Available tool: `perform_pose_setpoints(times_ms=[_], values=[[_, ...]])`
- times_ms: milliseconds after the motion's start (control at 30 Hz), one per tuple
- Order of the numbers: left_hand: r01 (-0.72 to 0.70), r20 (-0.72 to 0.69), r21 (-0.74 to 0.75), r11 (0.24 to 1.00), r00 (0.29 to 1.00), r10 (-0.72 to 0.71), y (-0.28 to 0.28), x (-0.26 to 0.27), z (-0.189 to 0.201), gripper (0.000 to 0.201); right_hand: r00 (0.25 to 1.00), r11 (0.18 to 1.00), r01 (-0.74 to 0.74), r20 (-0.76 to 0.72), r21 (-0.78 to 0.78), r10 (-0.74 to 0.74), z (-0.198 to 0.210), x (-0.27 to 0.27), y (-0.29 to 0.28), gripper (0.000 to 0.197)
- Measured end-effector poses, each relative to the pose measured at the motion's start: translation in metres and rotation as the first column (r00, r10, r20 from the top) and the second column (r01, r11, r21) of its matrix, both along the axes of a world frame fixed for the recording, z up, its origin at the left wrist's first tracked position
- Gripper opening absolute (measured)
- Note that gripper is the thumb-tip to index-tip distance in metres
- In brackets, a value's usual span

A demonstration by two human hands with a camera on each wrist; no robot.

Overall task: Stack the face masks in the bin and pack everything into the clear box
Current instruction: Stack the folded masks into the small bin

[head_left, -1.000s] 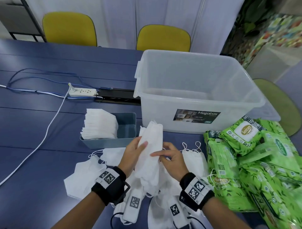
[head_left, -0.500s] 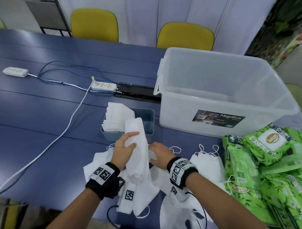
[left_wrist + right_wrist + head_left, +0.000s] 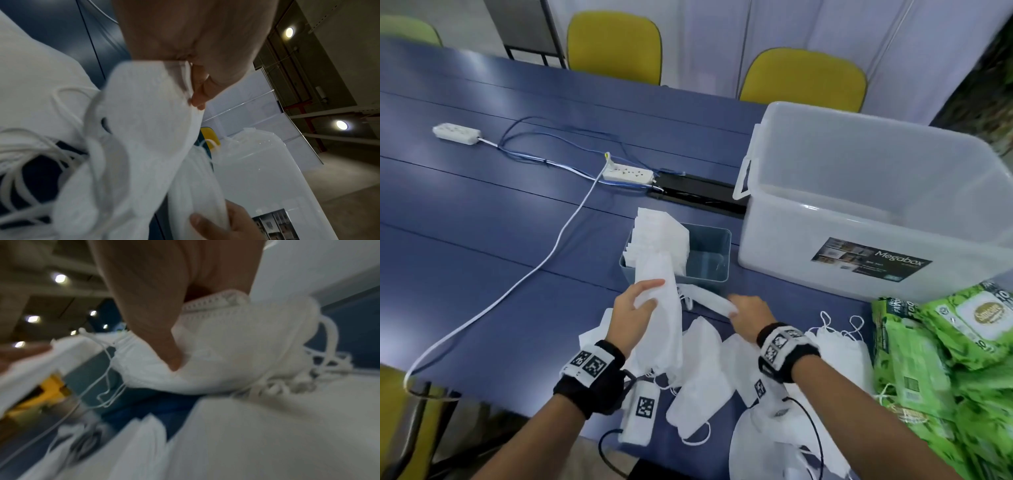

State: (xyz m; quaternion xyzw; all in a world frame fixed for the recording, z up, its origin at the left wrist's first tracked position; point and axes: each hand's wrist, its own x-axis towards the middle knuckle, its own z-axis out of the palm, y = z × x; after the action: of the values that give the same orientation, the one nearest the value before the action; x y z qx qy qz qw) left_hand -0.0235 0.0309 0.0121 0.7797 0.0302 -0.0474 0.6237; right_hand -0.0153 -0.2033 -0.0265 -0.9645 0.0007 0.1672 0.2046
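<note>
Our left hand (image 3: 635, 313) has its thumb and fingers curled round a bundle of folded masks (image 3: 662, 318), soft white non-woven fabric held upright with its top edge leaning over the near rim of the grey bin (image 3: 709, 255). In the left wrist view the thumb (image 3: 198, 91) presses into the cloth, and thin elastic ear loops hang off the bundle's lower end. Our right hand (image 3: 751, 313) pinches a single mask (image 3: 709, 301) lying low over the table, the thumb (image 3: 164, 344) dug into its stitched, perforated edge; its other fingers are hidden under the palm.

Both wrist views are blurred, so we cannot make out how many masks the left bundle counts. The bin is a small rectangular plastic tub, and a stack of masks (image 3: 659, 238) stands on edge in its left half, the right half showing bare floor. More loose masks (image 3: 702, 373) lie flat and overlapping on the blue table (image 3: 482, 240) below our wrists, partly cut off at the bottom edge.

Just right of the bin stands the clear box (image 3: 876, 212), frosted, with a dark label. Green wipe packs (image 3: 945, 359) are heaped at the right. Two power strips (image 3: 628, 174) and their cables lie farther back.
</note>
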Motion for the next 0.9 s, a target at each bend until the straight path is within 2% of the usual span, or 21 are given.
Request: perform_pose_setpoints(times_ms=[100,200,333,433,500,633,733,833,900], values=[[0.030,-0.006,0.000,1.000,1.000,-0.030,-0.008,0.002,-0.002,0.036,0.993,0.977,0.114,-0.011,0.178,-0.114,0.026,-0.006,-0.025,0.022],[0.087,-0.006,0.003,0.996,0.996,-0.087,-0.021,0.005,-0.003,0.035,0.967,0.901,0.230,0.015,0.368,-0.254,0.050,-0.021,-0.042,0.029],[0.175,0.011,-0.005,0.984,0.984,-0.175,-0.047,0.007,0.000,0.027,0.857,0.630,0.401,-0.029,0.666,-0.515,0.076,-0.038,-0.047,0.028],[0.246,0.034,-0.023,0.969,0.969,-0.245,-0.067,0.007,0.008,0.021,0.794,0.439,0.420,-0.086,0.794,-0.602,0.089,-0.046,-0.044,0.027],[0.279,0.056,-0.065,0.958,0.960,-0.276,-0.081,0.006,0.015,0.017,0.767,0.352,0.414,-0.113,0.839,-0.632,0.091,-0.049,-0.042,0.027],[0.275,0.036,-0.200,0.940,0.961,-0.273,-0.105,0.005,0.025,0.013,0.693,0.234,0.452,-0.174,0.861,-0.700,0.085,-0.054,-0.037,0.027],[0.282,0.075,-0.101,0.954,0.959,-0.275,-0.116,0.004,0.025,0.002,0.693,0.185,0.447,-0.209,0.875,-0.690,0.082,-0.058,-0.034,0.030],[0.276,0.112,-0.043,0.960,0.956,-0.270,-0.118,0.006,0.024,0.012,0.718,0.144,0.436,-0.247,0.888,-0.651,0.087,-0.063,-0.038,0.025],[0.271,0.116,-0.014,0.963,0.957,-0.267,-0.116,0.007,0.024,0.009,0.728,0.153,0.421,-0.232,0.894,-0.646,0.089,-0.066,-0.045,0.023]])
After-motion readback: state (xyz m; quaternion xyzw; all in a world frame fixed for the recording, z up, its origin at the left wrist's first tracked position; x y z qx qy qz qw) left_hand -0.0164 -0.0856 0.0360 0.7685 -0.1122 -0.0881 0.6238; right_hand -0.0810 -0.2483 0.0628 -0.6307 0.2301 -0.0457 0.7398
